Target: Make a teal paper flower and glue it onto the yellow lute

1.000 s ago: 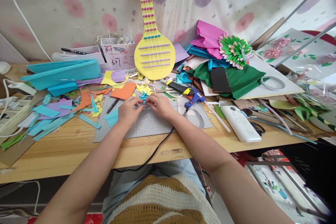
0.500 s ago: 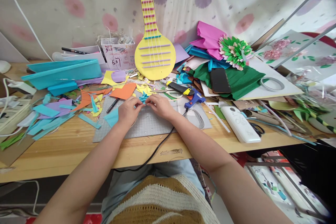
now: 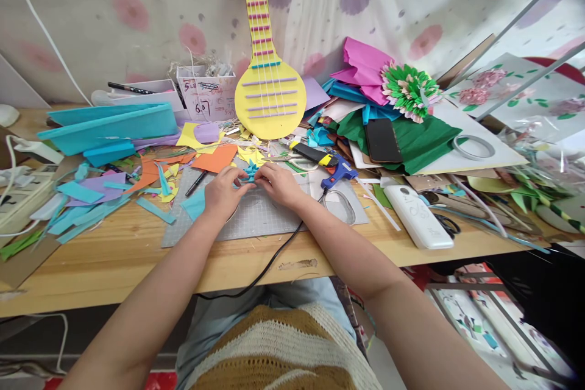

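Between my fingertips, over the grey cutting mat (image 3: 265, 219), is a small blue paper piece with pointed tips (image 3: 250, 172). My left hand (image 3: 223, 192) pinches it from the left, and my right hand (image 3: 278, 184) grips it from the other side. Fingers cover its lower part. Just left of my left hand lie a black pen (image 3: 196, 183) and a flat light-blue paper piece (image 3: 194, 204). A blue glue gun (image 3: 338, 173) and a yellow-black utility knife (image 3: 314, 155) rest beyond my right hand.
A yellow paper lute (image 3: 269, 97) leans against the curtain at the back. Coloured paper scraps (image 3: 86, 195) cover the left side. At right are a white power bank (image 3: 418, 217), a phone (image 3: 382, 140) and a tape roll (image 3: 474, 147). A black cord (image 3: 269, 265) crosses the table's front edge.
My left fingers have shifted slightly on the blue paper piece, with the thumb lower and a small gap opening between the hands. Everything else stays in place.
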A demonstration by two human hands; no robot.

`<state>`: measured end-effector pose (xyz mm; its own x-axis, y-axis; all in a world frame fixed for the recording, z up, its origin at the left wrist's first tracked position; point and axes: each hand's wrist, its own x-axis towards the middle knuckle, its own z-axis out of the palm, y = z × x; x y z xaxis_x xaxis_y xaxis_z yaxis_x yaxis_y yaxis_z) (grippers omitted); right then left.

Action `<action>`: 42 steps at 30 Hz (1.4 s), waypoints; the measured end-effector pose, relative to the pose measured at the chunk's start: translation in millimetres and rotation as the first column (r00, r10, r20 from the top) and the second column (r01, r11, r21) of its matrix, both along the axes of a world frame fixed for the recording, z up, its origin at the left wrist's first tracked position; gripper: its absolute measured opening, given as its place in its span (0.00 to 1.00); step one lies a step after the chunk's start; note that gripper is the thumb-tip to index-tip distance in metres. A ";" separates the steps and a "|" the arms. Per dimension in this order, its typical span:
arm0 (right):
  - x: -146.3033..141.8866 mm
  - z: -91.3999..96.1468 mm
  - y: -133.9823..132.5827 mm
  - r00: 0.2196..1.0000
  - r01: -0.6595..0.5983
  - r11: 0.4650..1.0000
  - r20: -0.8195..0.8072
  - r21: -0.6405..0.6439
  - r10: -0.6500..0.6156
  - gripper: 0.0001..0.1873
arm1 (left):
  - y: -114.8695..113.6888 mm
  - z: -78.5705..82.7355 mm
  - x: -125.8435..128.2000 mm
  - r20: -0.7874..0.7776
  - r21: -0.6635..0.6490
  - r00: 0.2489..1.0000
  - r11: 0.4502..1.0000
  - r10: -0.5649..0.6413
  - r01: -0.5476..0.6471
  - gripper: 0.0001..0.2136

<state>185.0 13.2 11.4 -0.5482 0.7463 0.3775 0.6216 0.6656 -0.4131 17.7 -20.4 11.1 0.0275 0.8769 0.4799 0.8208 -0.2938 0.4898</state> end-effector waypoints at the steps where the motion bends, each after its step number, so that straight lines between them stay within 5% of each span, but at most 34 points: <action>1: -0.2 0.2 -0.1 1.000 0.005 1.000 0.004 -0.007 -0.005 0.06 | -0.1 -0.1 0.0 -0.008 -0.005 1.000 1.000 -0.005 0.005 0.05; 13: 0.5 3.3 -1.2 0.999 0.043 0.999 0.027 -0.026 -0.042 0.06 | -1.4 1.9 1.9 -0.198 -0.013 0.980 0.999 -0.031 0.029 0.05; 23: 0.4 3.0 -1.9 0.997 0.059 0.998 0.051 -0.007 -0.058 0.06 | -0.8 -0.5 0.8 -0.172 0.075 0.985 0.997 0.015 -0.002 0.04; 42: 0.4 -3.1 -1.1 1.000 0.012 1.000 -0.020 0.022 -0.011 0.06 | -2.3 1.0 -0.1 -0.233 0.019 0.972 1.000 0.013 -0.009 0.05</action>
<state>185.4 12.1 8.3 -0.5317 0.7439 0.4048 0.6210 0.6674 -0.4110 17.6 -22.8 12.1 0.1309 0.8694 0.4765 0.9149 -0.2911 0.2798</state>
